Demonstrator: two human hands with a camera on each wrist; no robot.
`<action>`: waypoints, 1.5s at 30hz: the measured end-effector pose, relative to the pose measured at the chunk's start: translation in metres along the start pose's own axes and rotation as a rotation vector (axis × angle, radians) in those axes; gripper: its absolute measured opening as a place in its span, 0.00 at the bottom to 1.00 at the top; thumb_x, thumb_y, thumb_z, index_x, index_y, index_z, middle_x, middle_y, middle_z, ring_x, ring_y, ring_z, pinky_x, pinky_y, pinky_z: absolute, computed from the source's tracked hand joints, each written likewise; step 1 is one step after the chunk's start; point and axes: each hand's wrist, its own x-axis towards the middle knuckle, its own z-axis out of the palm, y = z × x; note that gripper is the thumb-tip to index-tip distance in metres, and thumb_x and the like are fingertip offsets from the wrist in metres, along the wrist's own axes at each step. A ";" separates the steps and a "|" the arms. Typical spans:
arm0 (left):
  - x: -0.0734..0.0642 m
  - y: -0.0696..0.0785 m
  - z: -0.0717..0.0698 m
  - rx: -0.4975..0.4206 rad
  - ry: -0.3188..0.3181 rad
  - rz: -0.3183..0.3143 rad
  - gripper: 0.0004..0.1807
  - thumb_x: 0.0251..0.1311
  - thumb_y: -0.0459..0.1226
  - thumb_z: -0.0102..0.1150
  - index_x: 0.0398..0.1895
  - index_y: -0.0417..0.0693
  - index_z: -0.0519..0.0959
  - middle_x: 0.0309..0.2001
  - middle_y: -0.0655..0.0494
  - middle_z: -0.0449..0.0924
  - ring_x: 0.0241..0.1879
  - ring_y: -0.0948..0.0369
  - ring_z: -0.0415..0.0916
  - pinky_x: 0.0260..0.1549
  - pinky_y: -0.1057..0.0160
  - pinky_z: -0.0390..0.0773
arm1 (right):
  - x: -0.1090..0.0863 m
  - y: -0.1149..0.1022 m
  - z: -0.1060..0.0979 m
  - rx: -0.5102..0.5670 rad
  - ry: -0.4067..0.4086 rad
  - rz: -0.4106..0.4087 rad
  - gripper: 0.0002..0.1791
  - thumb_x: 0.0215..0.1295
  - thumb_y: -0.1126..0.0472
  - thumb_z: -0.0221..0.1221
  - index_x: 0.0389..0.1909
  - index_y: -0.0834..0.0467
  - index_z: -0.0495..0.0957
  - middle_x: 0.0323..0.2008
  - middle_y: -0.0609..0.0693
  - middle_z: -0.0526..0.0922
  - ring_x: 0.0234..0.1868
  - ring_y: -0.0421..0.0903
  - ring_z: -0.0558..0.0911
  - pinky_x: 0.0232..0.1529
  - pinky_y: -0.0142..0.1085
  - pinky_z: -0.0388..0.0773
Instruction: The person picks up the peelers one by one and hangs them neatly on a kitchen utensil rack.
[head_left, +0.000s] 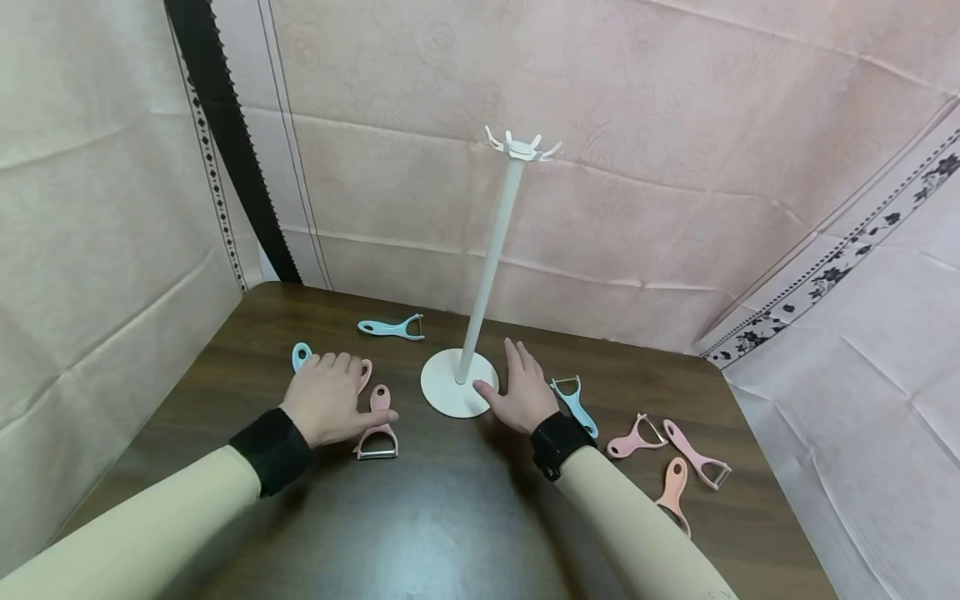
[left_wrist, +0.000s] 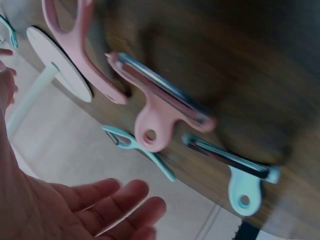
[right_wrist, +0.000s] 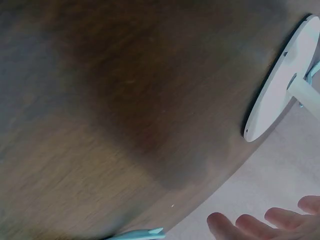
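Note:
My left hand is over the left part of the table with its fingers extended, holding nothing. Beneath and beside it lie Y-shaped peelers: a blue peeler and a pink peeler, both partly covered by the hand, and another pink peeler by the thumb. In the left wrist view the fingers appear apart from the peelers. My right hand is empty, fingers spread, just right of the round white base of a hook stand. Its thumb overlaps the base's edge in the head view.
A blue peeler lies at the back, left of the stand. Right of my right hand are another blue peeler, two pink peelers and a peach peeler, partly behind my sleeve. Cloth walls border the brown table.

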 end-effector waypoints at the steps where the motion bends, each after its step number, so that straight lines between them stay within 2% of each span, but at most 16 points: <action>1: 0.002 0.003 0.000 -0.009 -0.004 0.000 0.57 0.43 0.78 0.48 0.52 0.32 0.76 0.46 0.37 0.79 0.46 0.44 0.73 0.46 0.45 0.69 | 0.002 -0.001 0.001 -0.002 0.000 0.004 0.52 0.60 0.27 0.49 0.76 0.52 0.45 0.74 0.58 0.51 0.71 0.58 0.56 0.62 0.54 0.62; 3: 0.006 0.008 0.001 -0.024 -0.022 -0.006 0.56 0.43 0.78 0.49 0.48 0.32 0.78 0.42 0.37 0.80 0.42 0.45 0.74 0.43 0.46 0.69 | 0.007 -0.003 0.002 0.006 0.000 0.012 0.52 0.60 0.28 0.51 0.76 0.53 0.47 0.73 0.58 0.53 0.71 0.58 0.58 0.61 0.54 0.64; 4: 0.007 0.011 0.001 -0.030 -0.035 -0.005 0.53 0.43 0.78 0.49 0.41 0.34 0.81 0.41 0.37 0.80 0.41 0.46 0.75 0.42 0.46 0.70 | 0.009 -0.004 0.003 0.015 0.001 0.014 0.51 0.60 0.28 0.52 0.75 0.54 0.48 0.72 0.58 0.55 0.70 0.58 0.59 0.60 0.54 0.65; 6: 0.011 0.015 0.003 -0.045 -0.078 -0.001 0.47 0.45 0.77 0.50 0.31 0.39 0.82 0.33 0.42 0.81 0.35 0.48 0.75 0.40 0.45 0.71 | 0.012 -0.007 0.004 0.041 0.001 0.018 0.51 0.60 0.29 0.53 0.75 0.54 0.50 0.71 0.58 0.58 0.69 0.57 0.60 0.60 0.54 0.65; 8: 0.013 0.018 0.004 -0.051 -0.130 0.009 0.40 0.48 0.75 0.50 0.20 0.46 0.80 0.24 0.48 0.79 0.30 0.50 0.75 0.39 0.45 0.72 | 0.016 -0.009 0.006 0.074 -0.001 0.023 0.50 0.60 0.30 0.55 0.74 0.54 0.52 0.69 0.57 0.60 0.68 0.55 0.61 0.59 0.54 0.66; 10: 0.015 0.021 0.006 -0.057 -0.183 0.026 0.35 0.52 0.73 0.49 0.12 0.54 0.75 0.16 0.56 0.74 0.27 0.53 0.73 0.38 0.45 0.72 | 0.019 -0.010 0.009 0.095 -0.001 0.021 0.49 0.59 0.31 0.56 0.73 0.54 0.54 0.67 0.56 0.63 0.67 0.54 0.63 0.58 0.53 0.68; 11: 0.016 0.022 0.006 -0.069 -0.206 0.030 0.34 0.53 0.72 0.49 0.12 0.56 0.74 0.12 0.59 0.69 0.25 0.55 0.71 0.38 0.45 0.72 | 0.021 -0.011 0.010 0.100 0.000 0.020 0.49 0.59 0.31 0.57 0.73 0.55 0.55 0.66 0.56 0.64 0.66 0.54 0.64 0.58 0.52 0.68; 15: 0.018 0.027 0.008 -0.105 -0.249 0.044 0.31 0.56 0.69 0.50 0.10 0.58 0.73 0.07 0.64 0.65 0.18 0.60 0.69 0.35 0.47 0.73 | 0.027 -0.012 0.015 0.109 0.001 0.021 0.45 0.59 0.32 0.58 0.68 0.57 0.62 0.59 0.56 0.66 0.58 0.52 0.67 0.53 0.48 0.72; 21: 0.019 0.032 0.013 -0.122 -0.283 0.015 0.32 0.58 0.65 0.53 0.08 0.53 0.72 0.05 0.62 0.65 0.08 0.62 0.66 0.18 0.59 0.69 | 0.034 -0.016 0.022 0.160 -0.089 0.044 0.39 0.61 0.34 0.58 0.62 0.58 0.66 0.49 0.56 0.69 0.46 0.49 0.74 0.45 0.43 0.75; 24: 0.019 0.033 0.016 -0.122 -0.277 0.005 0.31 0.59 0.63 0.54 0.09 0.53 0.72 0.07 0.60 0.66 0.08 0.62 0.66 0.17 0.60 0.68 | 0.037 -0.017 0.024 0.195 -0.128 0.049 0.36 0.63 0.36 0.57 0.61 0.58 0.67 0.46 0.55 0.71 0.43 0.48 0.76 0.41 0.41 0.75; 30: 0.018 0.034 0.016 -0.143 -0.260 -0.007 0.27 0.59 0.58 0.58 0.11 0.52 0.72 0.08 0.60 0.66 0.09 0.62 0.66 0.17 0.60 0.67 | 0.046 -0.012 0.028 0.224 -0.174 -0.012 0.23 0.68 0.40 0.55 0.51 0.55 0.72 0.30 0.50 0.77 0.30 0.46 0.76 0.29 0.36 0.73; 34: 0.020 0.035 0.015 -0.166 -0.286 -0.020 0.24 0.59 0.55 0.60 0.13 0.51 0.74 0.09 0.59 0.68 0.09 0.62 0.66 0.17 0.59 0.67 | 0.048 -0.014 0.027 0.216 -0.207 -0.048 0.20 0.69 0.43 0.54 0.51 0.54 0.76 0.30 0.47 0.79 0.32 0.44 0.77 0.32 0.36 0.74; 38: 0.021 0.035 0.017 -0.168 -0.301 -0.028 0.23 0.59 0.54 0.60 0.15 0.51 0.74 0.09 0.59 0.68 0.09 0.61 0.67 0.16 0.59 0.67 | 0.048 -0.015 0.029 0.212 -0.201 -0.064 0.20 0.69 0.45 0.56 0.53 0.53 0.78 0.30 0.46 0.79 0.32 0.44 0.77 0.34 0.36 0.74; 45: 0.020 0.032 0.024 -0.121 -0.249 -0.010 0.20 0.57 0.52 0.61 0.15 0.51 0.71 0.11 0.60 0.67 0.14 0.61 0.66 0.17 0.57 0.68 | 0.048 -0.016 0.029 0.160 -0.198 -0.075 0.19 0.67 0.47 0.60 0.52 0.54 0.76 0.27 0.45 0.79 0.30 0.43 0.77 0.32 0.35 0.74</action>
